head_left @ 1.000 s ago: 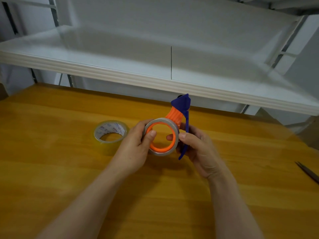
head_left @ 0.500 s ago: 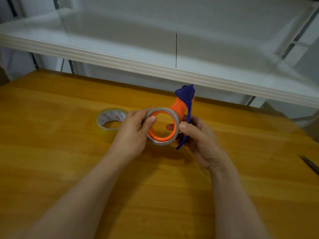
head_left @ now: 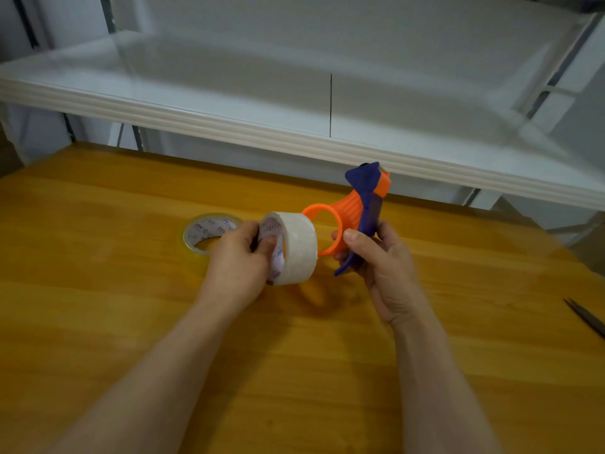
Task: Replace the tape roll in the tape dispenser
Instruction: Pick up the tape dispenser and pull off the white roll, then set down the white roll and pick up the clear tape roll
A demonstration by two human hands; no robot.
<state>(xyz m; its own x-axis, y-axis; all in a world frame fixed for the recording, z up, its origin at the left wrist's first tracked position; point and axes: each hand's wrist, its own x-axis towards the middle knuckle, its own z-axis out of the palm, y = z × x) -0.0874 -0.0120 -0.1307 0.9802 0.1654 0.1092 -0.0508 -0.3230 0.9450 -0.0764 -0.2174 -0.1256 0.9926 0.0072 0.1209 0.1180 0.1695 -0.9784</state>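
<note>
My left hand (head_left: 237, 260) grips a whitish tape roll (head_left: 296, 252) by its core, held just left of the dispenser and apart from its ring. My right hand (head_left: 376, 257) holds the orange and blue tape dispenser (head_left: 355, 213) upright by its blue handle. The orange ring of the dispenser is bare. A second tape roll (head_left: 209, 231), clear with a printed core, lies flat on the wooden table (head_left: 98, 257) behind my left hand.
Dark scissor blades (head_left: 586, 317) lie at the table's right edge. A white shelf (head_left: 294, 136) overhangs the far side of the table, close above the dispenser's top.
The whitish roll sat on the dispenser's orange ring before. My left hand has pulled it off to the left, and the ring now shows bare.
</note>
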